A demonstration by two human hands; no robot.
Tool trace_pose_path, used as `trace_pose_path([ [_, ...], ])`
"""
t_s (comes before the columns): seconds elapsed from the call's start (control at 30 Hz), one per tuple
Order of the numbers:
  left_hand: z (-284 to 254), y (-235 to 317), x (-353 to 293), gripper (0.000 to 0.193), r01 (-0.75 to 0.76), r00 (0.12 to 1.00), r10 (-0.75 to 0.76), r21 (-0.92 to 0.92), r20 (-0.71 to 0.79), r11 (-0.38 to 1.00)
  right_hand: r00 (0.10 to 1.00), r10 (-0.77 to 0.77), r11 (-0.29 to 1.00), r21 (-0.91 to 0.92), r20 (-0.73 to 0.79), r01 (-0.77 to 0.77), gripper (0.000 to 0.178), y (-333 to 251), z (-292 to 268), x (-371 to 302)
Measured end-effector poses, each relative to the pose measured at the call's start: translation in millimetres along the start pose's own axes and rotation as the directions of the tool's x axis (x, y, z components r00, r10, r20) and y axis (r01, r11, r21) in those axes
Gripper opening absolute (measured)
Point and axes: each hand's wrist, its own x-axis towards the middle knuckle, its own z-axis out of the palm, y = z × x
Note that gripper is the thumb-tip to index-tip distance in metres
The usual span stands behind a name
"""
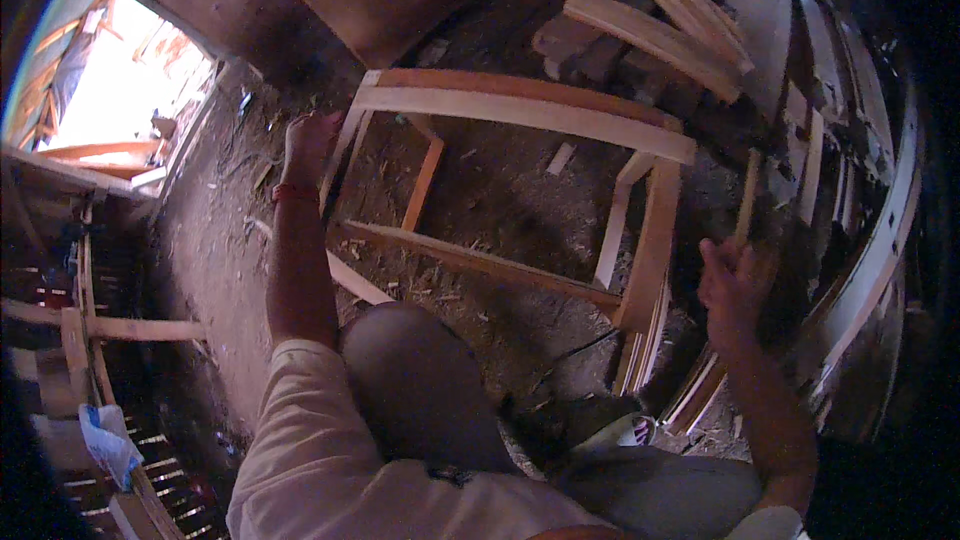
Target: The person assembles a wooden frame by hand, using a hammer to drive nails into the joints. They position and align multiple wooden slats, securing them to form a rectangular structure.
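A wooden frame (530,112) of pale and reddish bars stands on the ground in front of me, with legs and a lower rail. My left hand (312,137) is closed at its far left corner, the fingertips partly hidden against the wood. Off to the right of the frame, my right hand (730,285) is raised with its fingers curled. A thin wooden stick (748,195) rises from this hand, which appears closed on it; its lower end is hidden by the fingers. Dim light blurs the grip.
Sawn planks (650,40) lie beyond the frame at the far right. More boards (815,165) lean along the right side. Wood strips (695,395) lie near my knee. A bright opening (130,70) is at the far left, with a slatted wooden structure (140,330) below it. Shavings litter the dirt floor.
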Motion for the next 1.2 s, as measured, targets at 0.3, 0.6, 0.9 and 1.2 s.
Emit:
trace_pose_path([
  [0.3, -14.3, 27.4, -139.1, 0.022, 0.428, 0.901, -0.277, -0.587, 0.332, 0.687, 0.926, -0.279, 0.905, -0.253, 0.256, 0.342, 0.042, -40.5, -7.5, -14.2],
  [0.6, -26.3, 79.0, -180.6, 0.02, 0.592, 0.748, -0.634, -0.631, 0.197, 0.501, 0.97, -0.208, 0.889, -0.389, 0.126, 0.241, 0.057, -15.8, 33.1, 8.7],
  [0.9, -124.0, 171.1, -291.3, 0.028, 0.721, 0.591, -0.63, -0.679, 0.503, 0.134, 0.982, -0.178, 0.871, -0.456, 0.056, 0.184, 0.039, -16.8, 25.0, 11.1],
  [1.2, -94.4, 203.5, -290.1, 0.03, 0.708, 0.574, -0.807, -0.58, 0.139, 0.404, 0.957, -0.235, 0.837, -0.466, 0.17, 0.288, 0.055, -1.6, 5.3, 39.4],
])
